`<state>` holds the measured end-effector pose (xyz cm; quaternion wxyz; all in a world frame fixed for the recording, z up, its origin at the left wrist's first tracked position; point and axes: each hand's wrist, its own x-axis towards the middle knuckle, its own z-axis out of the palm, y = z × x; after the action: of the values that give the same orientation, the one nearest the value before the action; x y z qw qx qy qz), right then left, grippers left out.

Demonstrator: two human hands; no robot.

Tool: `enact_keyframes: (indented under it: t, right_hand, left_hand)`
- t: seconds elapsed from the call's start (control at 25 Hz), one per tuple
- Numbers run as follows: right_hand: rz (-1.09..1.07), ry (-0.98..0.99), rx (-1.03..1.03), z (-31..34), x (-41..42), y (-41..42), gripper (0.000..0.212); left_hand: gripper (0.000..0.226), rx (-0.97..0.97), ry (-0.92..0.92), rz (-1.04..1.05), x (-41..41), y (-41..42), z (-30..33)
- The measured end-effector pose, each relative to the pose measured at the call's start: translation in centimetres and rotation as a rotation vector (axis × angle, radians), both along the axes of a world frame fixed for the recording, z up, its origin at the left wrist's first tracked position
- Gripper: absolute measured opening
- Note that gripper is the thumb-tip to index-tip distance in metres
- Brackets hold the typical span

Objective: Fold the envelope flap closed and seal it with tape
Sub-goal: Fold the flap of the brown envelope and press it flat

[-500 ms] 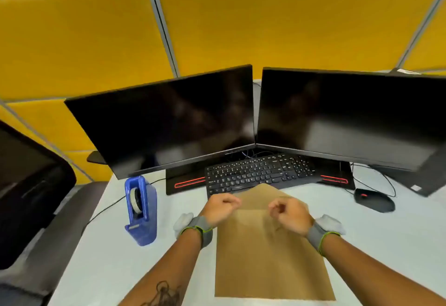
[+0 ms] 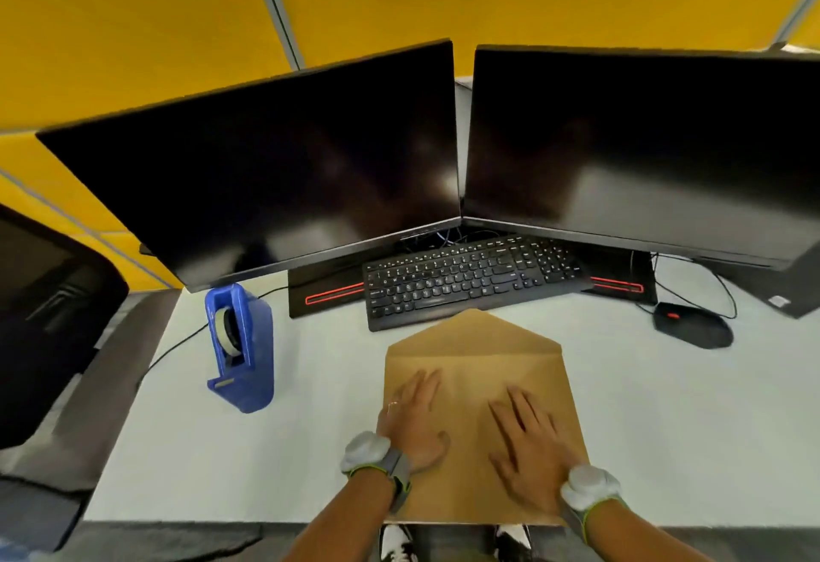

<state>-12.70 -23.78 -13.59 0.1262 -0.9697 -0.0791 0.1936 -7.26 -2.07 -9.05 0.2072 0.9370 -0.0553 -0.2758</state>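
A brown paper envelope (image 2: 477,366) lies flat on the white desk at the near edge, its triangular flap (image 2: 472,333) open and pointing toward the keyboard. My left hand (image 2: 412,417) rests palm down on the envelope's left side, fingers spread. My right hand (image 2: 528,441) lies flat on its right side, fingers apart. Neither hand holds anything. A blue tape dispenser (image 2: 239,348) with a roll of tape stands to the left of the envelope, apart from both hands.
A black keyboard (image 2: 470,279) sits just beyond the flap's tip, under two dark monitors (image 2: 275,171). A black mouse (image 2: 692,324) is at the right. A dark chair (image 2: 49,317) stands left of the desk. Yellow partition panels are behind.
Both hands were loose fists above the envelope's upper part; now they are spread flat on its body, nearer to me. The flap now shows fully open.
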Motion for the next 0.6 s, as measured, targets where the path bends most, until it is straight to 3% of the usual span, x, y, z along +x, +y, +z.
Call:
enact_keyframes:
  t: [0.32,0.6]
  right_hand:
    - [0.005,-0.062,0.054,-0.3,0.8,-1.7,0.068]
    - [0.021,-0.137,0.113,-1.7,6.4,3.8,0.064]
  left_hand:
    - [0.129,0.128,-0.012,-0.002,0.6,-2.3,-2.3]
    - [0.141,0.136,-0.045,-0.046,1.3,-2.2,-3.9]
